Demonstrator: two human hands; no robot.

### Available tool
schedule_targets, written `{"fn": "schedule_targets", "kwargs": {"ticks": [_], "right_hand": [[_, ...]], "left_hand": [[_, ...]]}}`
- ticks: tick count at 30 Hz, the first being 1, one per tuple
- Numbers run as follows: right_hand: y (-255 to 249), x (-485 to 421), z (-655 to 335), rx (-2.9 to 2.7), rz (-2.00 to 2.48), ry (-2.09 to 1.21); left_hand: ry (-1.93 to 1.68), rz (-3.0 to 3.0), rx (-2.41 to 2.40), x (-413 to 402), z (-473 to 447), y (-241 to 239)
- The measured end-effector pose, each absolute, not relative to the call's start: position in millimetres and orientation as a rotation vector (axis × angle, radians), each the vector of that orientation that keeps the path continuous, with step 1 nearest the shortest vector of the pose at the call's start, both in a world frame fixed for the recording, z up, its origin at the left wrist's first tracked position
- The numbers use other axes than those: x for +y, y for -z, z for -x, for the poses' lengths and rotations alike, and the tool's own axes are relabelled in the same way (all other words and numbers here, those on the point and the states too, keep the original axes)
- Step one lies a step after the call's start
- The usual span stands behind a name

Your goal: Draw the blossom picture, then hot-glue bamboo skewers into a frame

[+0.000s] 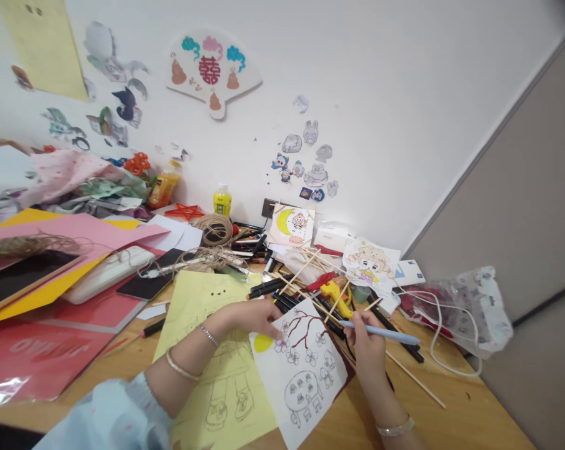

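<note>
The white paper (296, 381) with a drawn blossom branch lies at six o'clock in the view, partly over the yellow sheet (189, 356) on its nine o'clock side. At its ten o'clock edge, the left hand (259, 317) rests a thumb on it; the other fingers are partly hidden, so their grip is unclear. At three o'clock of the paper, the right hand (367, 350) has its fingers closed round a blue pen (392, 334). Markers (270, 287) lie towards twelve o'clock on the worktop (455, 375).
</note>
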State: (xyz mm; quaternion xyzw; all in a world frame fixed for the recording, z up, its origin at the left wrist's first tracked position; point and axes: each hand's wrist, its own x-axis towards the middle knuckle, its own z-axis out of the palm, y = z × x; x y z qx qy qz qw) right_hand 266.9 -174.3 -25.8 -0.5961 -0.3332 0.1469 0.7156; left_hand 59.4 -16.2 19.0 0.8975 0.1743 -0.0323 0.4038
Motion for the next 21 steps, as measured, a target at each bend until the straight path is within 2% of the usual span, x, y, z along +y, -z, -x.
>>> {"fn": "schedule_targets", "kwargs": {"ticks": [7, 13, 21], "right_hand": [[22, -176, -266, -0.695, 1.278, -0.32], [16, -177, -272, -0.638, 1.103, -0.386], [26, -174, -270, -0.758, 1.229, -0.399]], "left_hand": [[-0.021, -2.21, 0.389, -18, -60, -28], [-0.124, -2.234, 0.607, -15, -63, -14], [-0.21, -2.131, 0.595, -15, -69, -2]]}}
